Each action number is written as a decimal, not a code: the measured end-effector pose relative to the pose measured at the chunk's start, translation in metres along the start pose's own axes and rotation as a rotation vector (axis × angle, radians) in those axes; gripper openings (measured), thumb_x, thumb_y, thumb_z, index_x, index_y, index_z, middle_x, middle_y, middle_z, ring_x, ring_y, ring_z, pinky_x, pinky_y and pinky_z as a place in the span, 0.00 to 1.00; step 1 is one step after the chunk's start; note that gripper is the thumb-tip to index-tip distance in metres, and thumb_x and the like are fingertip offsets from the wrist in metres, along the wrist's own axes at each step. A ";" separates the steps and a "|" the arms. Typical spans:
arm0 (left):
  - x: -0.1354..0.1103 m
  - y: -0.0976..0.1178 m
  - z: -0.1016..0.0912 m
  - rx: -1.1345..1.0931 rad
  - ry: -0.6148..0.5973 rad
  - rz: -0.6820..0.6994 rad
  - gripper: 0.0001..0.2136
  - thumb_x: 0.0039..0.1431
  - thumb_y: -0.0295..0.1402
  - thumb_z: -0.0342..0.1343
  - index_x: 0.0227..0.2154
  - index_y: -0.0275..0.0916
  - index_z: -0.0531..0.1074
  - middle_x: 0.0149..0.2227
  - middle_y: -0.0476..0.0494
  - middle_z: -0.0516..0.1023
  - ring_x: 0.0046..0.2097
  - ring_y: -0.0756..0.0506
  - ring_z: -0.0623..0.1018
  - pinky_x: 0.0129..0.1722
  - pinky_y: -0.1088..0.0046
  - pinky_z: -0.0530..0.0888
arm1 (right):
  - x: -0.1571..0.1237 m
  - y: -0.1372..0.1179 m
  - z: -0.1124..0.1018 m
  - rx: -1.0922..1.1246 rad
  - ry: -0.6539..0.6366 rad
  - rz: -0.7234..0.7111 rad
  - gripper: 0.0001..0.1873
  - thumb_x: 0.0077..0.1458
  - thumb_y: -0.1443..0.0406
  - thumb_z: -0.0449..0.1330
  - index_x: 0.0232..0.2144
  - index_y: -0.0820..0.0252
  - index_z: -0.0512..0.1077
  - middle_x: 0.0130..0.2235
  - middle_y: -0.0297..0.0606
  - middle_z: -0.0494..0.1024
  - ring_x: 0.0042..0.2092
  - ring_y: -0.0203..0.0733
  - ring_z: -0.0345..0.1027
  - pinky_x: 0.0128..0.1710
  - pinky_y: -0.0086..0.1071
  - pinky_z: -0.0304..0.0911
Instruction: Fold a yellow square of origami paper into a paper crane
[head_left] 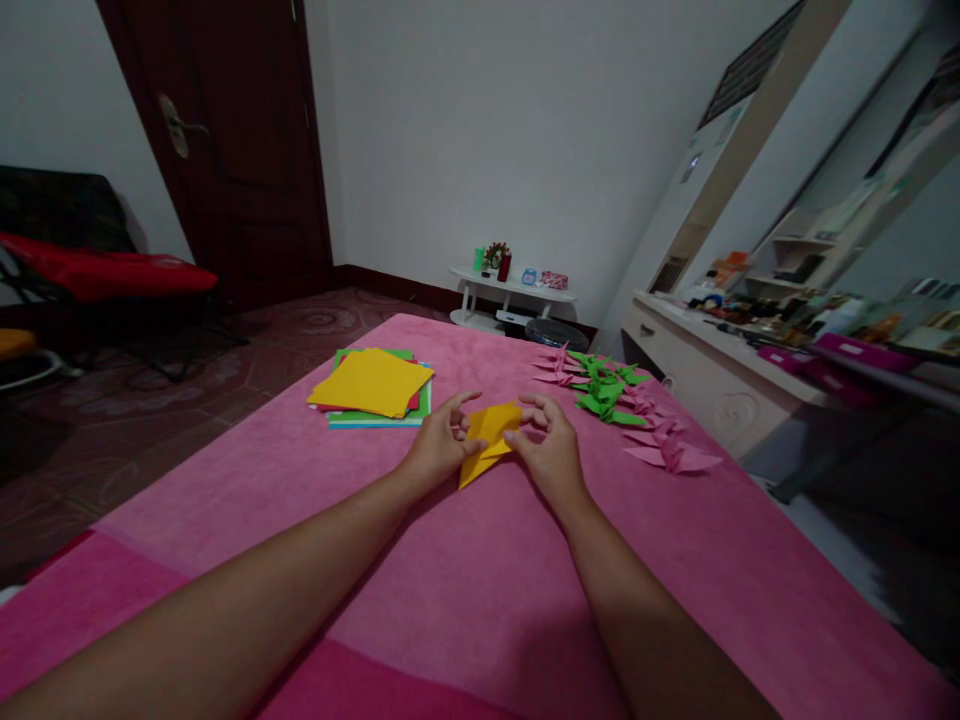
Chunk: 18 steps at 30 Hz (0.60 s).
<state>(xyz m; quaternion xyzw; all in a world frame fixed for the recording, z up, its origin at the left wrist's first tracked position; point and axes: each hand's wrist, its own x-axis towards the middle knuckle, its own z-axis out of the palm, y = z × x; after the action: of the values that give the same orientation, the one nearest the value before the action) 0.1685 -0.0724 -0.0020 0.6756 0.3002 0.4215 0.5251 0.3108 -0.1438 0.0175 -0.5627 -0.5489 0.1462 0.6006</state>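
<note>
Between my two hands is a folded piece of yellow origami paper, tilted, with a pointed lower end and a visible flap. My left hand pinches its left edge between thumb and fingers. On the opposite side, my right hand grips the right edge, its thumb on the near face. A stack of coloured paper sheets, yellow on top with green, red and blue below, lies beyond my left hand. Folded green paper cranes and pink paper cranes sit to the right of my right hand.
Everything rests on a surface with a pink cloth. A white side table with small items stands by the far wall. At right is a cluttered dresser; at left, a red-covered chair and a dark door.
</note>
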 end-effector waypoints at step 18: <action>0.006 0.002 -0.016 0.501 -0.211 0.362 0.16 0.39 0.22 0.61 0.36 0.36 0.74 0.38 0.44 0.73 0.41 0.46 0.72 0.42 0.69 0.69 | 0.002 0.029 -0.011 0.151 -0.313 0.312 0.10 0.33 0.71 0.65 0.21 0.63 0.67 0.23 0.28 0.71 0.24 0.32 0.63 0.25 0.26 0.58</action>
<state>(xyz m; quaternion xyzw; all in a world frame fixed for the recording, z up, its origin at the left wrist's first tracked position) 0.1574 -0.0603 0.0029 0.8660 0.2136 0.3489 0.2874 0.3332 -0.1378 -0.0031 -0.5647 -0.5295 0.3633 0.5185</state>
